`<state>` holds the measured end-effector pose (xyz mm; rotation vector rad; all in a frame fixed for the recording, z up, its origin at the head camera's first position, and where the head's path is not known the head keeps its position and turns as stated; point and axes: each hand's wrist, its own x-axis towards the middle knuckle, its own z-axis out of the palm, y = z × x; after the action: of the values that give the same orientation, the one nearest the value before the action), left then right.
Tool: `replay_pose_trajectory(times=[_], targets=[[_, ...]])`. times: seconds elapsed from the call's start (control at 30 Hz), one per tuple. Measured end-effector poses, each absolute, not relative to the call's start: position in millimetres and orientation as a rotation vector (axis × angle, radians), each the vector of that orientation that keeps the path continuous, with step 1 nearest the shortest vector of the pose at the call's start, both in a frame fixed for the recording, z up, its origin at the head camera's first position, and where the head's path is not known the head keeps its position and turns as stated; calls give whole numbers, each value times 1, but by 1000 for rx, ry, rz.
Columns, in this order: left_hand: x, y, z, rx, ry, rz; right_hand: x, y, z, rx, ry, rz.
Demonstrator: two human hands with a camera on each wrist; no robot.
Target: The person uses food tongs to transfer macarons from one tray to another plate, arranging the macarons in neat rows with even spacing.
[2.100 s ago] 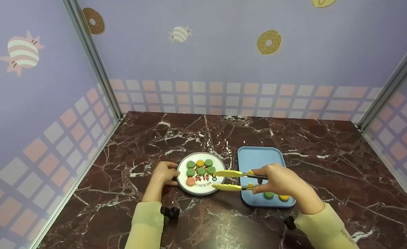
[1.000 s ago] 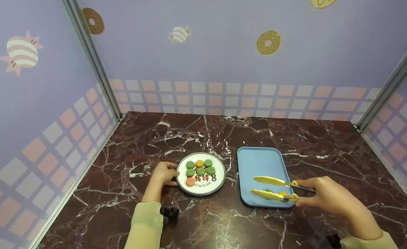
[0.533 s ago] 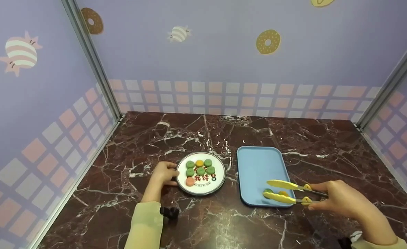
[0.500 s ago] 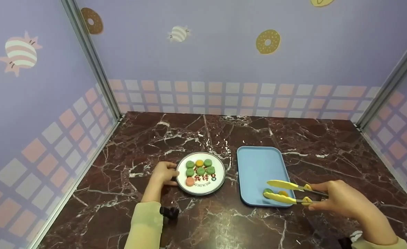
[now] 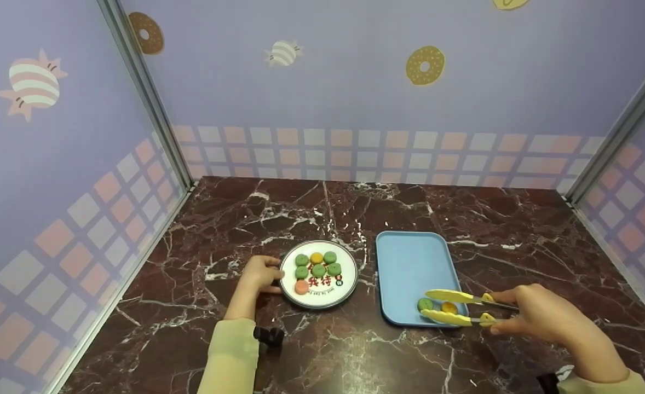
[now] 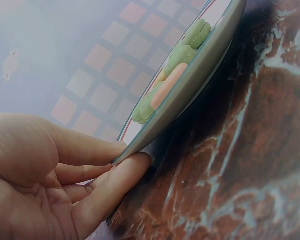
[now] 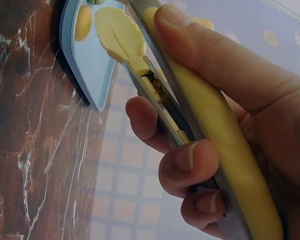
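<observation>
My left hand (image 5: 258, 275) pinches the left rim of a round white plate (image 5: 338, 295); in the left wrist view, the plate edge (image 6: 202, 75) lies between thumb and fingers. Several green macarons (image 5: 318, 271), a yellow one (image 5: 316, 258) and a peach one (image 5: 301, 287) are on it. My right hand (image 5: 541, 314) grips yellow-tipped tongs (image 5: 448, 296), with their ends spread apart over a blue tray (image 5: 413, 251). Near the tray's front lie a green macaron (image 5: 425, 304) and a yellow macaron (image 5: 449, 307). The yellow one shows between the tong tips, not visibly squeezed.
The dark red marbled tabletop (image 5: 355, 350) carries the plate on the left and the tray on the right, with a gap between them. Lilac walls (image 5: 344, 98) with sweet and doughnut prints enclose the table at the back and both sides.
The right hand has carried the tongs from the plate's right edge rightward to the tray's front. Lately the tong tips shifted slightly, uncovering the yellow macaron. The left hand has stayed at the plate.
</observation>
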<state>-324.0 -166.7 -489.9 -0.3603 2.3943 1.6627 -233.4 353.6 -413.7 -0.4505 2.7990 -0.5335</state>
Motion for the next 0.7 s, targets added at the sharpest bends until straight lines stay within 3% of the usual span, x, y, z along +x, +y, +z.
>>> replay_pose_trajectory(times=[0.7], targets=[[-323, -167, -489, -374, 2392, 1677, -238, 349, -407, -479, 2758, -497]])
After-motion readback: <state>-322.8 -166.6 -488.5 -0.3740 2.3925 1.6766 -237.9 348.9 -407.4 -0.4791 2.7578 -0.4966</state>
